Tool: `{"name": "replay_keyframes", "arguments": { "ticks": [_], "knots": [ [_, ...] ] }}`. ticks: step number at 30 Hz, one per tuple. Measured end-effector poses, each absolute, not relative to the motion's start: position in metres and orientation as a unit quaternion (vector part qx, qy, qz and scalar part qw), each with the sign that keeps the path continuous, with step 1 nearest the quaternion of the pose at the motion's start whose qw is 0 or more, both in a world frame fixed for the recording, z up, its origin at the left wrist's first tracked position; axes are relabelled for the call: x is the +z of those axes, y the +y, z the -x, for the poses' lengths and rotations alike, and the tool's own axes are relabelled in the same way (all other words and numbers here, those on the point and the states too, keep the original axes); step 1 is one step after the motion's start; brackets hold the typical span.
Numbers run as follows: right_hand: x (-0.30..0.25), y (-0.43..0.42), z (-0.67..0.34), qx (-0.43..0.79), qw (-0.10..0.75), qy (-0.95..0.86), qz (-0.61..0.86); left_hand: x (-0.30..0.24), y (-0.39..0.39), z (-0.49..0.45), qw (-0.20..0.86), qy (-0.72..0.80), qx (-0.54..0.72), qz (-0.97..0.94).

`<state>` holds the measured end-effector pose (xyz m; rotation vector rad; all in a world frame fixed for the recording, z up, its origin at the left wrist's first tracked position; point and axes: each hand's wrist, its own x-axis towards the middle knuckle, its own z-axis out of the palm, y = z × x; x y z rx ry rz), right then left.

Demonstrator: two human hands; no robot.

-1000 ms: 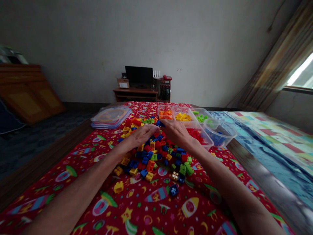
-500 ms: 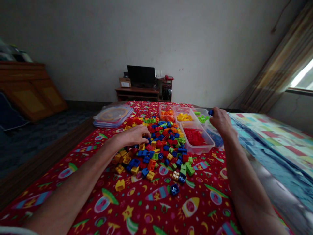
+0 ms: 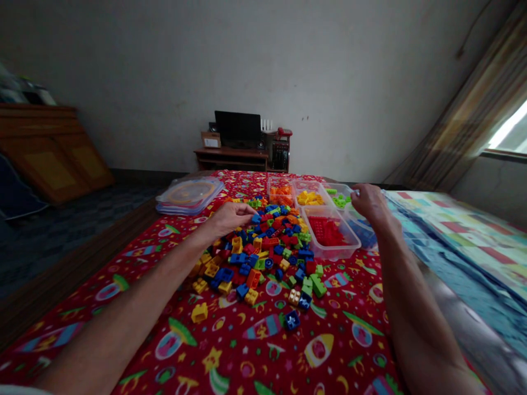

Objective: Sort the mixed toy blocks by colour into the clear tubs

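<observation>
My left hand [image 3: 233, 218] pinches a blue brick [image 3: 256, 218] between thumb and fingers, over the far left part of a large pile of mixed toy bricks [image 3: 269, 241]. My right hand [image 3: 369, 203] hangs above the clear box of blue bricks [image 3: 362, 230]. Its fingers are curled and mostly turned away, so anything inside them is hidden. Left of that box stands a clear box of red bricks [image 3: 329, 230]. Behind are clear boxes with yellow bricks [image 3: 308, 198], green bricks [image 3: 341, 201] and orange bricks [image 3: 281, 193].
Stacked plastic lids [image 3: 189, 195] lie at the table's far left. A few loose bricks, among them a yellow brick [image 3: 200, 312] and a dark blue brick [image 3: 292, 320], sit in front on the red patterned cloth [image 3: 255, 362]. A bed [image 3: 457, 236] adjoins on the right.
My left hand has lifted slightly and now shows a blue brick at its fingertips. The blue brick seen at my right fingertips is no longer visible; that hand stays above the blue box.
</observation>
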<state>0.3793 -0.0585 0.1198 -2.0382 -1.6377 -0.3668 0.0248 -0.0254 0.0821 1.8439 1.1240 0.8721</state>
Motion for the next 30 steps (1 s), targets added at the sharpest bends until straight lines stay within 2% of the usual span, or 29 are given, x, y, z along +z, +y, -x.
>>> {"name": "replay_keyframes", "arguments": {
  "ticks": [4, 8, 13, 16, 18, 23, 30],
  "knots": [
    [0.13, -0.071, -0.308, -0.119, 0.279, -0.722, 0.622, 0.085, -0.039, -0.033, 0.456, 0.446, 0.348, -0.687],
    [0.12, -0.089, -0.247, -0.042, 0.235, -0.834, 0.498, 0.083, -0.048, -0.039, 0.462, 0.417, 0.343, -0.703],
    [0.105, -0.096, -0.22, -0.048, 0.189, -0.856, 0.478, 0.081, -0.05, -0.043, 0.455, 0.38, 0.322, -0.738],
    [0.109, -0.091, -0.228, -0.053, 0.198, -0.841, 0.501, 0.081, -0.044, -0.04, 0.436, 0.377, 0.319, -0.752],
    [0.115, -0.086, -0.242, -0.069, 0.226, -0.817, 0.526, 0.081, -0.039, -0.036, 0.369, 0.399, 0.323, -0.775],
    [0.126, -0.069, -0.306, -0.145, 0.294, -0.71, 0.623, 0.074, -0.028, -0.03, 0.122, 0.43, 0.283, -0.849],
    [0.119, -0.063, -0.386, -0.173, 0.244, -0.559, 0.773, 0.056, -0.031, -0.038, -0.027, 0.399, 0.192, -0.896]
  ]
}}
